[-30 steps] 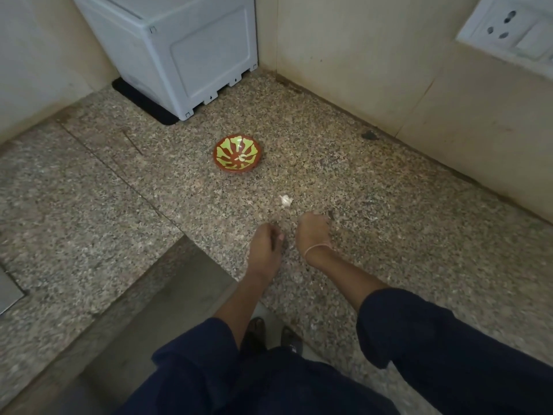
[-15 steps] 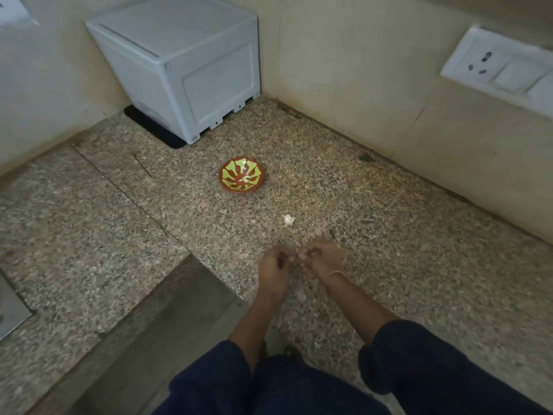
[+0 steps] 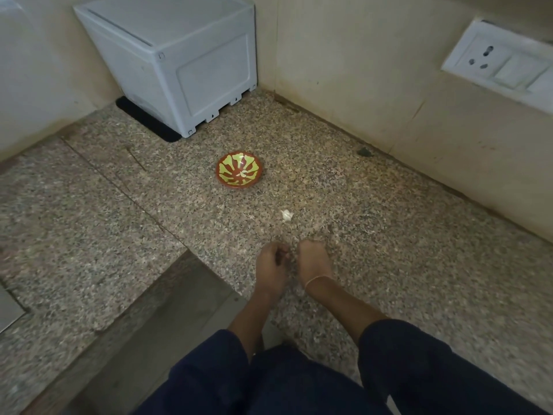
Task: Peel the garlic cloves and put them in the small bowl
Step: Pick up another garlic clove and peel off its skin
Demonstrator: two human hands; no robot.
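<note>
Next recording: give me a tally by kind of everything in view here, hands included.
Small bowl: 1
White bit in the bowl: 1
White bit lying loose: 1
Grey box: 1
Socket plate: 1
Hands: 2, left hand and right hand
Total: 7

Left hand and right hand side by side, just apart, fingers of both curled inward, backs facing up, forearms bare below dark sleeves, grip contents indiscernible.

Small bowl red-brown, yellow-green pattern; counter speckled.
</note>
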